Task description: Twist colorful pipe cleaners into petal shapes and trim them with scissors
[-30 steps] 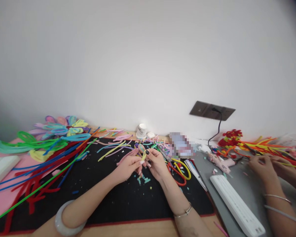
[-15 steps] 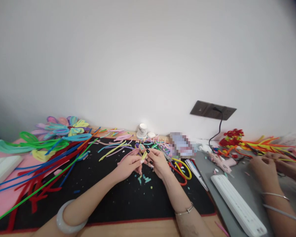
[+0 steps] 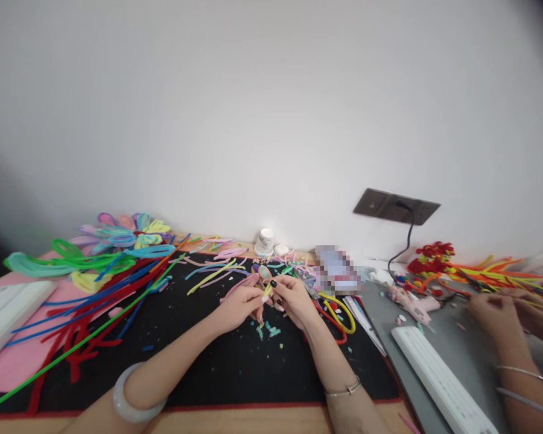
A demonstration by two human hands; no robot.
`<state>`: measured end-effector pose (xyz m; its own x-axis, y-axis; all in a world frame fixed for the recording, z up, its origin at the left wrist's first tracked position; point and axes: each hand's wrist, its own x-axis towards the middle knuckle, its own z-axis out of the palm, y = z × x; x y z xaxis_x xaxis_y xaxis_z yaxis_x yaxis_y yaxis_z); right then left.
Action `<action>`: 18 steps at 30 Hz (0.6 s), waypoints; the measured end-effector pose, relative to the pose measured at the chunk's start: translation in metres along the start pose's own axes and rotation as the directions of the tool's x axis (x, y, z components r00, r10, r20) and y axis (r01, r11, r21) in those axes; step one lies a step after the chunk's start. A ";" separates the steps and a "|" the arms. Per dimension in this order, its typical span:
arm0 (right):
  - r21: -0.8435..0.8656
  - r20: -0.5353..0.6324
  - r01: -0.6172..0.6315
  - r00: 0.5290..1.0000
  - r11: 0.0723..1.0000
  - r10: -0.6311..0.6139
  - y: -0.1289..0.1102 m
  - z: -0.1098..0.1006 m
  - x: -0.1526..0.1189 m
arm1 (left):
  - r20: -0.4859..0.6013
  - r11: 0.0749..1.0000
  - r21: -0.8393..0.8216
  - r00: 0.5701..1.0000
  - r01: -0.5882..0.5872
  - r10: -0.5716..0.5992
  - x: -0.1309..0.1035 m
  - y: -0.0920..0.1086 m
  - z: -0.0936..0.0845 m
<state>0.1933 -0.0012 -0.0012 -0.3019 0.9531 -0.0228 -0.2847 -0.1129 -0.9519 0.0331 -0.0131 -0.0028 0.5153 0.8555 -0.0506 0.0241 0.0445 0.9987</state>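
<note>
Steadiness matters here: your left hand (image 3: 241, 308) and right hand (image 3: 294, 299) come close together, both pinching a small yellow piece (image 3: 268, 290) above the black mat (image 3: 235, 377). Anchor it lightly with the left, set the right pinch just beside, and use small, even movements, clear of the teal scraps (image 3: 275, 331).

Left fingers (image 3: 255, 293) and right fingers (image 3: 284, 283) pinch a small yellow strip (image 3: 268, 290) above the red-edged black mat (image 3: 235, 377).
</note>
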 end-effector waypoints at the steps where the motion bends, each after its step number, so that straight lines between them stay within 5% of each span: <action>1: -0.014 -0.001 -0.002 1.000 1.000 0.002 0.000 0.000 0.000 | 0.004 1.000 0.014 1.000 -0.004 0.004 0.000 0.000 0.000; 13: -0.108 -0.002 0.021 1.000 0.994 -0.021 0.001 0.002 -0.001 | 0.056 1.000 0.022 0.998 0.013 -0.014 0.000 -0.003 0.002; 18: -0.203 0.025 0.016 1.000 0.979 -0.011 0.002 0.002 0.004 | 0.034 0.995 0.066 0.997 -0.077 0.075 0.001 -0.006 0.002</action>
<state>0.1894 0.0017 -0.0028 -0.3214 0.9469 -0.0045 -0.0989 -0.0383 -0.9944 0.0356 -0.0133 -0.0089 0.5443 0.8385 0.0241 0.0407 -0.0551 0.9977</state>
